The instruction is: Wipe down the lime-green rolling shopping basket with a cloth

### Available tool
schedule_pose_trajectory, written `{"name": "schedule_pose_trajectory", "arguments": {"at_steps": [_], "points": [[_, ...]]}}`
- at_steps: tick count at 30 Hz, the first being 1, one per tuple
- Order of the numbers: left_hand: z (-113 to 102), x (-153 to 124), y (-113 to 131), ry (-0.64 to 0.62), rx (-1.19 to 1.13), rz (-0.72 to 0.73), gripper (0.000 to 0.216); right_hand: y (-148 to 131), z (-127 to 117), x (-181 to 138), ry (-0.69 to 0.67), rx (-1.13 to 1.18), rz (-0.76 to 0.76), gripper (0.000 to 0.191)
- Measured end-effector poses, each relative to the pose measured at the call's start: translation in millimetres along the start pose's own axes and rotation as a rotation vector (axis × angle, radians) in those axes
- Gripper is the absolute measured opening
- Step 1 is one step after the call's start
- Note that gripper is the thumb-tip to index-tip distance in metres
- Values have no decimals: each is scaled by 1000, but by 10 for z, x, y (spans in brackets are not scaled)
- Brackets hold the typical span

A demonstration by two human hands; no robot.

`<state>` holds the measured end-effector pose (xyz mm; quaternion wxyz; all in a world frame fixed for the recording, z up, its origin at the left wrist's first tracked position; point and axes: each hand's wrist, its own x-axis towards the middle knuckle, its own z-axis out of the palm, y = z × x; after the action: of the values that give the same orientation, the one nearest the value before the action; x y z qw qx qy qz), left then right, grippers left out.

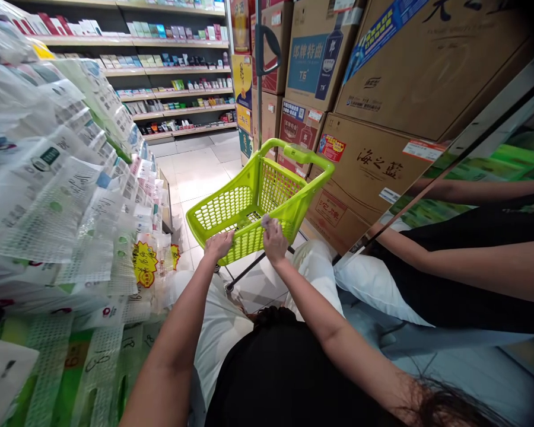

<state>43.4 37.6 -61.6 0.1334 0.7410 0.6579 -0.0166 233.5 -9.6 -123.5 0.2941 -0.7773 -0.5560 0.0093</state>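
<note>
A lime-green plastic shopping cart [225, 206] with perforated sides stands in front of me on dark metal legs. My left hand [219, 244] is closed over its near rim, at the left. Further right along the same rim is my right hand [275, 240], with its fingers closed on a small crumpled pale-purple wad [266, 220]. The wad is beside the rim; whether it touches the plastic I cannot tell. The cart's push handle [297, 154] rises on the far right side, and nothing holds it. The basket shows little besides its slotted floor.
Plastic-wrapped packs [48, 160] with price tags are piled on the left. Stacked cardboard cartons [360, 148] stand behind a glass door with a handle [267, 50] on the right. A mirror-like panel [471, 237] reflects my arm. Shelves of small boxes [182, 62] line the back beyond the tiled floor [196, 172].
</note>
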Motion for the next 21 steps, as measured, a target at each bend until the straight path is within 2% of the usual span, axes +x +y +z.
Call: {"name": "schedule_pose_trajectory", "arguments": {"at_steps": [3,5,7,11,14,17,21], "points": [[-4,-7,-5,-7,9,11,72,-174,88,-248,-120,-40,-264,49],[5,-9,-21,-8,14,11,72,-194,78,-275,-155,-55,-338,47],[18,-3,-41,-7,16,9,72,-106,-4,-153,-142,-73,-277,46],[35,20,-56,-3,13,8,73,215,-263,308,-19,-97,40,46],[30,29,-37,5,3,0,72,315,-352,519,72,-73,177,46],[26,27,-24,7,-4,-4,71,210,-265,438,62,-46,187,47],[30,19,-54,3,7,5,68,-43,-52,63,-31,-6,41,47]]}}
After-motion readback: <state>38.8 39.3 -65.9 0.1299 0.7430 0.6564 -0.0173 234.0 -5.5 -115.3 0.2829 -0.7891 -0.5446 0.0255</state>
